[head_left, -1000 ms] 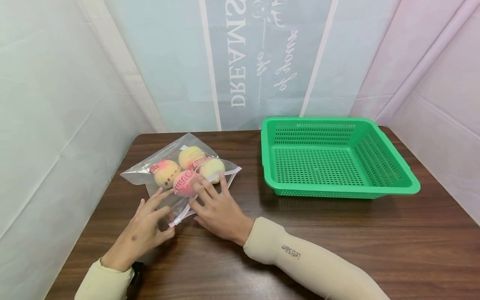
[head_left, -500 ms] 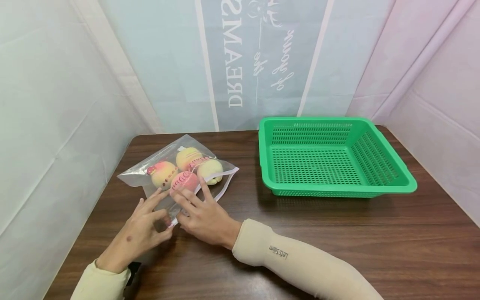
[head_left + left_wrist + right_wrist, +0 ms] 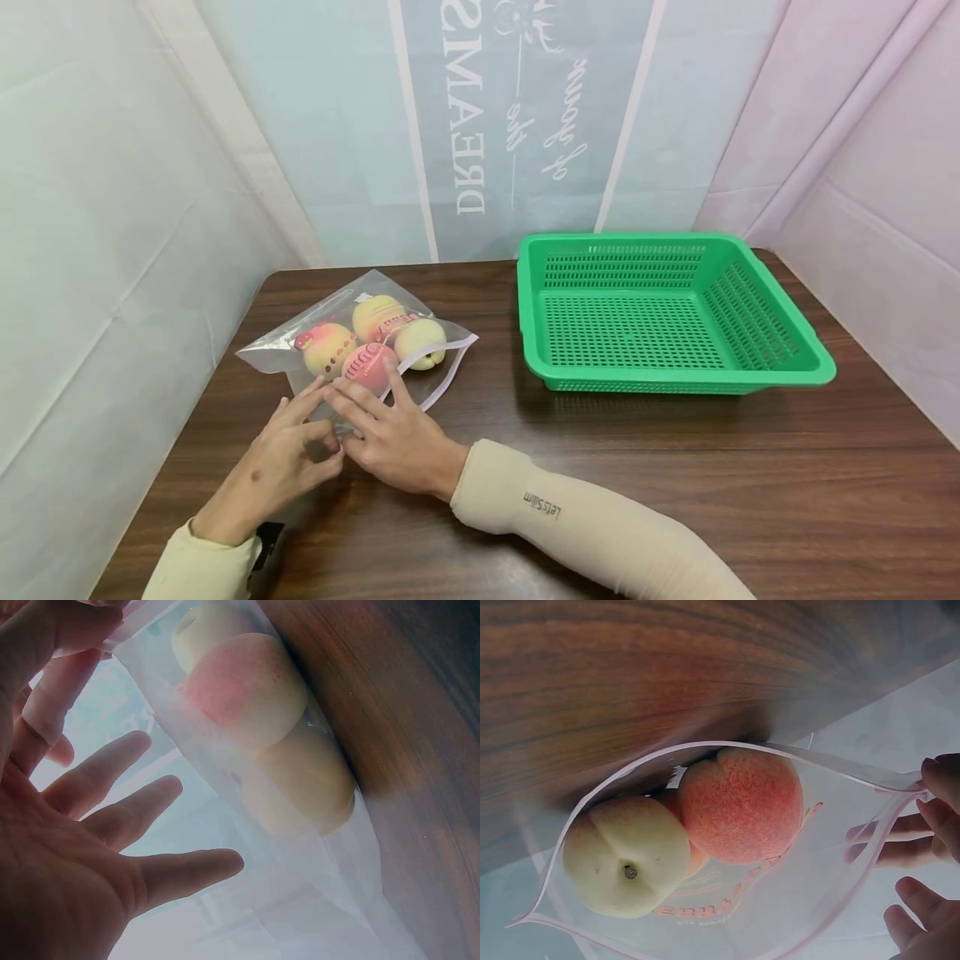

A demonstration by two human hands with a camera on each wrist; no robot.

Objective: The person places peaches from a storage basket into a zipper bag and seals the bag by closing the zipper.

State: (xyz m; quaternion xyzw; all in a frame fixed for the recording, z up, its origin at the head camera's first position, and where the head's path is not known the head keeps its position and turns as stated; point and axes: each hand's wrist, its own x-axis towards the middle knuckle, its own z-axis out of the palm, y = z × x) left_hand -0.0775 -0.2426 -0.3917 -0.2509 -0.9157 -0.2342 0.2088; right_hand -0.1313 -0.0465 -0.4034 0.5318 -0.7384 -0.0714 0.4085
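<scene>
A clear slider zip bag [image 3: 275, 343] lies at the left of the table with several peaches [image 3: 372, 367] inside. Its mouth gapes in the right wrist view, showing a pale peach [image 3: 622, 851] and a redder one [image 3: 742, 806]. My left hand [image 3: 273, 467] pinches the near corner of the bag between thumb and index finger, the other fingers spread out. Beside it, my right hand [image 3: 397, 437] grips the zip edge near the same corner, one finger stretched along the rim. Fingers hide the slider and the exact hold of the right hand.
A green perforated plastic basket [image 3: 630, 379] stands to the right on the dark wooden table [image 3: 637, 467]. Curtain-like cloth [image 3: 360, 167] rises behind the table, with pale sheets [image 3: 90, 250] at both sides.
My right hand has slid left and slightly down along the bag's zip edge to the corner by the left hand. Left thumb and index finger have come together on that corner.
</scene>
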